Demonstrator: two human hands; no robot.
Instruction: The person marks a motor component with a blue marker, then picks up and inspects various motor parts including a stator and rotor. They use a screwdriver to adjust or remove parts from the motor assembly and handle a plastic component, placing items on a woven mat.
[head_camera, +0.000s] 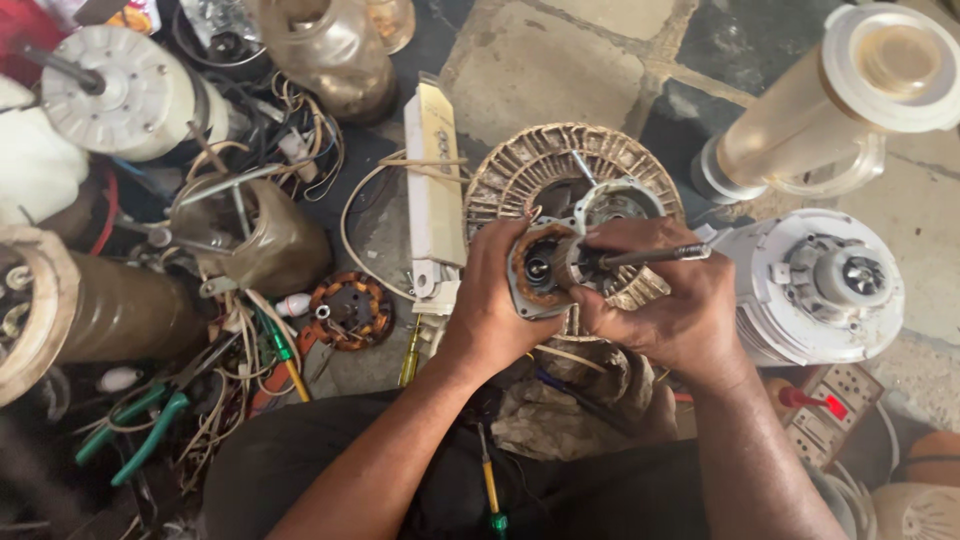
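Note:
My left hand (495, 300) grips a small electric motor stator (537, 270) with copper windings, held above a larger round finned motor housing (540, 165) on the floor. My right hand (665, 300) holds the rotor (572, 262) by its thin metal shaft (655, 255), which sticks out to the right. The rotor end sits at the stator's opening. Both hands are close together over my lap.
A white mixer base (820, 285) and a clear jar (830, 110) lie to the right, with a power strip (835, 410) below. On the left are motors, a wound stator (350, 310), tangled wires, green pliers (150, 430) and screwdrivers (490, 480). A long white ballast case (433, 180) lies in the centre.

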